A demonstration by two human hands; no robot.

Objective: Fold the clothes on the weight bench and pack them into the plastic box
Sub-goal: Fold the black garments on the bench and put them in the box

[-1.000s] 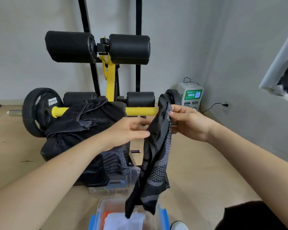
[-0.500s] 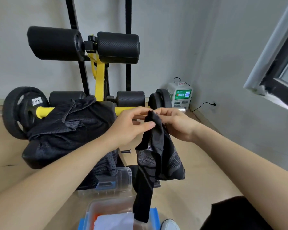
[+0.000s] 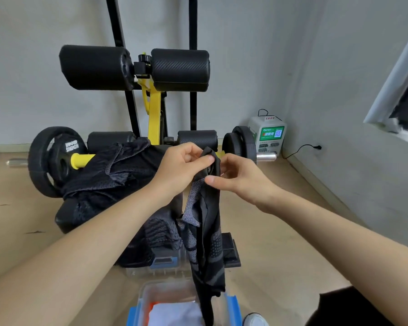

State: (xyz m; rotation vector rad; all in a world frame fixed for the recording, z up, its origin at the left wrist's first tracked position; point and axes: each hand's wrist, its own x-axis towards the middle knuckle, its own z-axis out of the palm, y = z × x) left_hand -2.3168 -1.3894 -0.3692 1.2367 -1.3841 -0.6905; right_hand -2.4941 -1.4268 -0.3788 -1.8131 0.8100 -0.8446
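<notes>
Black-and-yellow padded weight bench at 12 o'clock; heap of black mesh clothes draped over its seat at 10 o'clock. Black stretch garment with grey dotted panels hangs from centre toward 6 o'clock, lower end over the clear plastic box with blue latches; left hand pinches its top edge; right hand pinches it just below.

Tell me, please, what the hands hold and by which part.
The left hand and right hand pinch the black patterned stretch garment by its bunched top end.
</notes>
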